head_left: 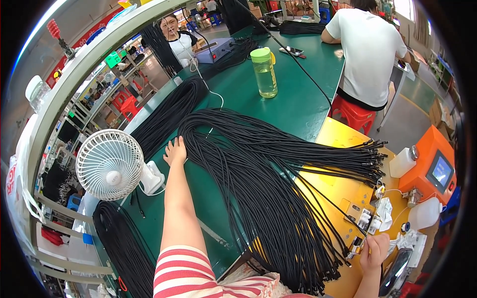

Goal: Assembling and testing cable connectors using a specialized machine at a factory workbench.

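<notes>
A large bundle of black cables (268, 198) lies folded across the green table, its loose ends fanned toward the right and toward me. My left hand (175, 152) reaches forward to the bend of this bundle, fingers spread against its left edge. At the lower right, my right hand (376, 251) is closed in a pinch on the end of one black cable (334, 204) that stretches out from the bundle. Just beyond those fingers sits a small metal and white fixture (365, 218) on a yellow board (343, 130). The pinched tip itself is mostly hidden.
A white fan (110, 164) stands left of my arm. More black cables (121, 243) lie at the left edge. Farther off are a green-lidded bottle (264, 73) and a seated person in white (365, 49). An orange machine with a screen (431, 166) and white plastic bottles (425, 213) stand right.
</notes>
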{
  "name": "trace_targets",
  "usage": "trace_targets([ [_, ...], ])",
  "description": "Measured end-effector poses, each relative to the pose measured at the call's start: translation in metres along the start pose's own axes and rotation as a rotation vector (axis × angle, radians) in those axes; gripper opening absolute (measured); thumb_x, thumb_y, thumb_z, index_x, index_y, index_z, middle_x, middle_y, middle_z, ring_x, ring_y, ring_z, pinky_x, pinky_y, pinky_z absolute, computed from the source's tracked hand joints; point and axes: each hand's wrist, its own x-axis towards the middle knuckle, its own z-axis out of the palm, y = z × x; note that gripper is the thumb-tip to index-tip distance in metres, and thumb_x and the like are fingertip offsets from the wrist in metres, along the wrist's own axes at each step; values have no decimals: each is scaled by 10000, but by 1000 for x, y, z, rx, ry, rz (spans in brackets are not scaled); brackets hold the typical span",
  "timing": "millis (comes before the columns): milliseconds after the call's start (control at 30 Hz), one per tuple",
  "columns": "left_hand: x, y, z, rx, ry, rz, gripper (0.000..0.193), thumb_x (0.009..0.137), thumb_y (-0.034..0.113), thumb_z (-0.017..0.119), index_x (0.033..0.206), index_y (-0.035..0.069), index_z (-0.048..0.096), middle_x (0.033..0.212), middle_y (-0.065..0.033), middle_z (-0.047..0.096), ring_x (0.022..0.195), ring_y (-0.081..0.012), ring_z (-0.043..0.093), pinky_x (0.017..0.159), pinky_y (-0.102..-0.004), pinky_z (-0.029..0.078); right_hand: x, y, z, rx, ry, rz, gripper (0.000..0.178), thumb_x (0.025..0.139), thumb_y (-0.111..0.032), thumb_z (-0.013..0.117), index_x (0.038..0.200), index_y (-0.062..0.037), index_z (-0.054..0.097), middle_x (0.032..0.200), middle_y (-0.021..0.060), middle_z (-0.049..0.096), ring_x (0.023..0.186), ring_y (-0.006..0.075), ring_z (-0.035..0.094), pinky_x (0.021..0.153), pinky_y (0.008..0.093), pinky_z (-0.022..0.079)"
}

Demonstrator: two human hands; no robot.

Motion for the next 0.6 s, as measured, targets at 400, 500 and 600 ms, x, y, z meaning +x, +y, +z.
trace_targets([
  [400,2,-9,-5,-5,6,104,693,986,616,133,1509,213,343,1599,-79,229,1473,-273,211,1191,-503,165,5,-5,1,-24,46,-44,275,737,113,655,986,14,592,822,118,563,673,291,523,632,406,396],
  [500,27,-36,-17,45,-209,195,785,975,635,146,1506,85,321,1591,-134,227,1463,-303,231,1174,-484,230,10,-3,8,-21,108,-97,257,743,107,665,971,13,593,798,120,577,667,297,528,624,400,397],
  [600,-2,-27,-6,97,-184,253,812,963,651,177,1517,67,282,1600,-132,200,1472,-297,208,1180,-482,212,12,-6,4,-48,111,-104,248,747,109,663,965,13,592,803,121,580,662,300,532,614,400,397],
])
